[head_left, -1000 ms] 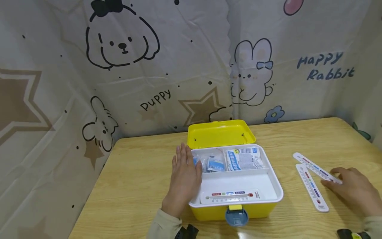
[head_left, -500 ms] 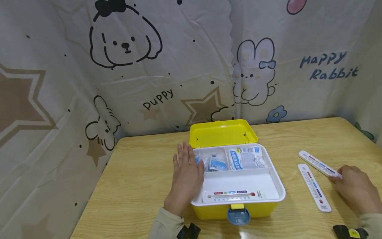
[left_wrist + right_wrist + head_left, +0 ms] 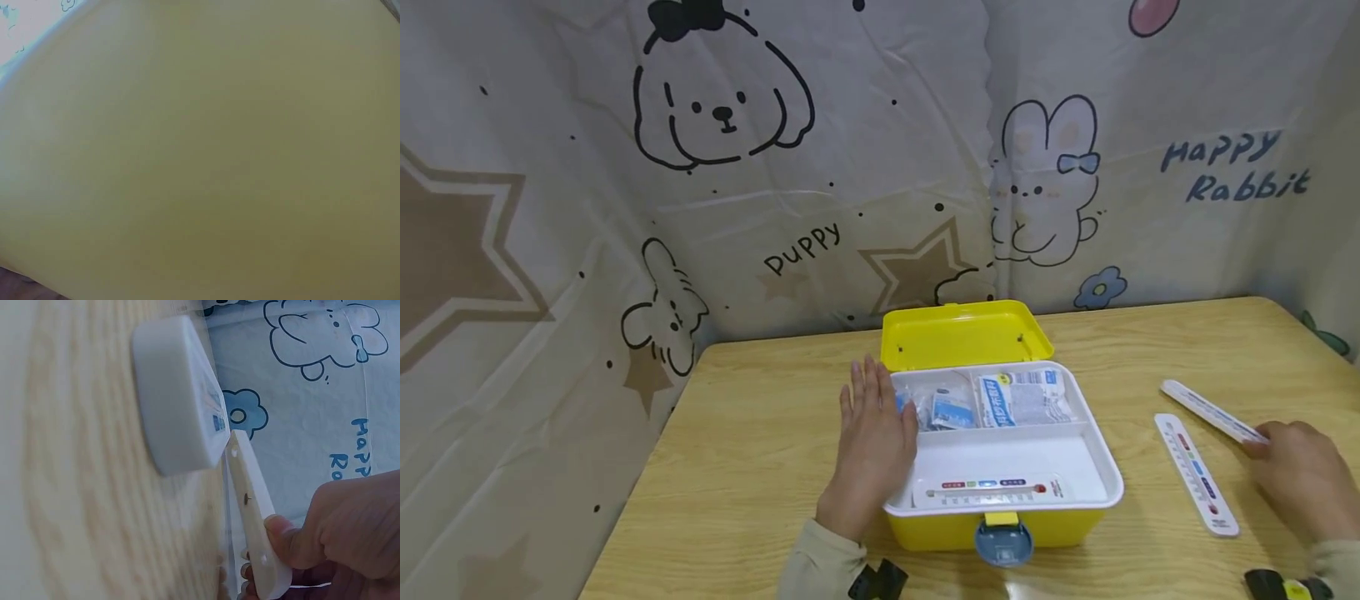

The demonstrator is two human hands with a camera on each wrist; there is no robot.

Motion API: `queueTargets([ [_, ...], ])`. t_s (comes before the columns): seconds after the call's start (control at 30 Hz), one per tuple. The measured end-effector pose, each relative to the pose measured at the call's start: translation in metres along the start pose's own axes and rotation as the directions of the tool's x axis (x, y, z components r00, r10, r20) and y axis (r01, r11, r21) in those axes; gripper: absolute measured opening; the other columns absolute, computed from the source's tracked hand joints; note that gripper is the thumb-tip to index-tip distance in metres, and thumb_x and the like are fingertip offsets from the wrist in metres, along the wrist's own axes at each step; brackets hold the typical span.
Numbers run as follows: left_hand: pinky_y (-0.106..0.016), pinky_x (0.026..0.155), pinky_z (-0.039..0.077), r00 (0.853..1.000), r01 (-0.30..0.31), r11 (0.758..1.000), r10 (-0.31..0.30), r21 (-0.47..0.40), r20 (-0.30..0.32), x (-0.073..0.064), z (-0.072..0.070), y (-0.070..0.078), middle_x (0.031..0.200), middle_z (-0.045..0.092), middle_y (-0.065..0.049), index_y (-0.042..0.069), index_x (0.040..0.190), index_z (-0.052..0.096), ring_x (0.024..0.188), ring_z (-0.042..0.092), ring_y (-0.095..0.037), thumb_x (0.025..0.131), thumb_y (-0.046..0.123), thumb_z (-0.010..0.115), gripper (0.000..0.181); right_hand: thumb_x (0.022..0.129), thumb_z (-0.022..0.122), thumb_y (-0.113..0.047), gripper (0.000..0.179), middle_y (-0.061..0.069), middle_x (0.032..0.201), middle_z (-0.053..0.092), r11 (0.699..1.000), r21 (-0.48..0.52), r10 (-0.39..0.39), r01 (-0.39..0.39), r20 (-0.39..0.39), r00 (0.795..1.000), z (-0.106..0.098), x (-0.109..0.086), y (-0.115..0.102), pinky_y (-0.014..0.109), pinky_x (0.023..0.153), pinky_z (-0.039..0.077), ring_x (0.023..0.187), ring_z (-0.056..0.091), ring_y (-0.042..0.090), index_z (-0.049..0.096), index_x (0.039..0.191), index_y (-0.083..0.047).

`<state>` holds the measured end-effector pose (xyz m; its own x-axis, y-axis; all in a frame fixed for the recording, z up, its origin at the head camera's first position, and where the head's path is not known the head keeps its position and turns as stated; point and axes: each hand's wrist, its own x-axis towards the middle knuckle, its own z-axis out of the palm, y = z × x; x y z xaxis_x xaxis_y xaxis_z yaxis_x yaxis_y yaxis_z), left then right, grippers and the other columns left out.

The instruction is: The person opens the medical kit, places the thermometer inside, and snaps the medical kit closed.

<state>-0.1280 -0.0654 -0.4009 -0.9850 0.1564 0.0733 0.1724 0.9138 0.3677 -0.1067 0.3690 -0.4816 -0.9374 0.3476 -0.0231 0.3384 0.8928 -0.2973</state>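
In the head view my right hand (image 3: 1303,475) pinches one end of a flat white thermometer card (image 3: 1210,408) between thumb and fingers. The right wrist view shows the held thermometer (image 3: 253,509) edge-on, thumb on one side and fingertips on the other. A second thermometer (image 3: 1197,475) lies face up on the table beside it. My left hand (image 3: 874,454) rests, fingers straight, along the left side of a yellow box (image 3: 940,532) with a white tray (image 3: 1015,454). A third thermometer (image 3: 988,492) lies in the tray's front compartment. Blurred yellow fills the left wrist view.
The box's yellow lid (image 3: 966,335) stands open at the back, and a grey-blue latch (image 3: 1003,543) hangs in front. Packaged gauze (image 3: 1026,398) and small blue-white packets (image 3: 951,410) sit in the rear compartments. A printed curtain (image 3: 812,192) rises behind the wooden table (image 3: 760,450).
My right hand has drawn the pinched thermometer a little to the right and tilted it, so its printed face shows less. The left hand stays at the box. The view has shifted slightly.
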Motion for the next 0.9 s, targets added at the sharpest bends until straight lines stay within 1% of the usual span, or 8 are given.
queueTargets([
  [0.1, -0.051, 0.118, 0.005, 1.000, -0.005, 1.000, 0.005, 0.000, 0.000, 0.001, 0.000, 0.001, 0.160, 0.004, -0.020, -0.005, 0.151, 0.017, 0.147, -0.004, -0.033, 0.103, 0.033, 0.041, 0.066, 0.088, 0.057, 0.006, 0.030, 0.035, 0.092, 0.044, 1.000, 0.010, 0.020, -0.019, -0.074, 0.997, 0.002, -0.001, -0.002, 0.055, 0.068, 0.044, 0.081, 0.046, 0.045, 0.046, 0.107, 0.026],
  [0.23, -0.050, 0.118, 0.004, 1.000, -0.005, 1.000, 0.005, 0.006, 0.000, 0.001, -0.001, 0.000, 0.160, 0.003, -0.020, -0.005, 0.151, 0.017, 0.147, -0.005, -0.033, 0.103, 0.033, 0.041, 0.066, 0.086, 0.059, 0.010, 0.035, 0.037, 0.101, 0.040, 1.000, 0.023, 0.021, -0.018, -0.140, 0.990, -0.001, -0.002, -0.010, 0.062, 0.078, 0.042, 0.091, 0.043, 0.051, 0.043, 0.112, 0.026],
  [0.33, -0.050, 0.118, 0.004, 1.000, -0.003, 1.000, 0.003, 0.012, 0.008, 0.001, -0.001, 0.000, 0.160, 0.003, -0.019, -0.005, 0.151, 0.017, 0.147, -0.005, -0.032, 0.103, 0.033, 0.040, 0.066, 0.082, 0.063, 0.012, 0.037, 0.039, 0.100, 0.042, 0.998, 0.038, -0.033, 0.042, -0.193, 0.981, -0.009, -0.007, -0.022, 0.064, 0.080, 0.041, 0.091, 0.043, 0.051, 0.044, 0.111, 0.026],
  [0.5, -0.050, 0.118, 0.005, 1.000, -0.002, 1.000, 0.002, 0.021, 0.002, 0.000, -0.001, 0.000, 0.160, 0.004, -0.020, -0.006, 0.151, 0.018, 0.147, -0.004, -0.033, 0.103, 0.033, 0.040, 0.065, 0.088, 0.061, 0.007, 0.032, 0.039, 0.102, 0.053, 0.967, 0.140, -0.186, 0.213, -0.186, 0.965, -0.023, -0.022, -0.057, 0.057, 0.065, 0.045, 0.082, 0.053, 0.048, 0.049, 0.114, 0.021],
  [0.57, -0.050, 0.118, 0.005, 1.000, -0.001, 1.000, 0.001, 0.020, -0.003, -0.001, -0.001, 0.000, 0.160, 0.005, -0.020, -0.006, 0.150, 0.018, 0.147, -0.004, -0.033, 0.103, 0.033, 0.039, 0.065, 0.090, 0.059, 0.004, 0.031, 0.037, 0.104, 0.056, 0.935, 0.190, -0.267, 0.301, -0.185, 0.946, -0.026, -0.030, -0.072, 0.055, 0.062, 0.046, 0.082, 0.056, 0.047, 0.051, 0.116, 0.018],
  [0.7, -0.049, 0.118, 0.005, 1.000, -0.004, 1.000, 0.004, 0.006, -0.003, -0.001, 0.000, 0.001, 0.160, 0.005, -0.020, -0.006, 0.150, 0.018, 0.147, -0.004, -0.033, 0.104, 0.033, 0.039, 0.064, 0.088, 0.062, 0.006, 0.031, 0.033, 0.104, 0.060, 0.873, 0.204, -0.385, 0.444, -0.274, 0.881, -0.033, -0.045, -0.096, 0.050, 0.060, 0.047, 0.080, 0.059, 0.042, 0.055, 0.117, 0.014],
  [0.83, -0.048, 0.118, 0.005, 1.000, 0.003, 1.000, -0.003, 0.014, 0.008, 0.000, 0.000, 0.002, 0.160, 0.002, -0.019, -0.005, 0.151, 0.017, 0.147, -0.006, -0.032, 0.104, 0.034, 0.037, 0.064, 0.083, 0.066, 0.011, 0.032, 0.027, 0.100, 0.063, 0.817, 0.158, -0.476, 0.554, -0.356, 0.804, -0.042, -0.055, -0.114, 0.044, 0.060, 0.049, 0.079, 0.060, 0.037, 0.058, 0.114, 0.010],
  [0.9, -0.048, 0.118, 0.005, 1.000, 0.010, 1.000, -0.011, 0.022, 0.014, 0.000, 0.000, 0.002, 0.160, 0.001, -0.018, -0.005, 0.151, 0.017, 0.147, -0.006, -0.032, 0.104, 0.035, 0.036, 0.064, 0.080, 0.069, 0.012, 0.034, 0.024, 0.099, 0.063, 0.781, 0.135, -0.529, 0.610, -0.376, 0.761, -0.044, -0.059, -0.122, 0.046, 0.063, 0.050, 0.082, 0.061, 0.038, 0.060, 0.112, 0.009],
])
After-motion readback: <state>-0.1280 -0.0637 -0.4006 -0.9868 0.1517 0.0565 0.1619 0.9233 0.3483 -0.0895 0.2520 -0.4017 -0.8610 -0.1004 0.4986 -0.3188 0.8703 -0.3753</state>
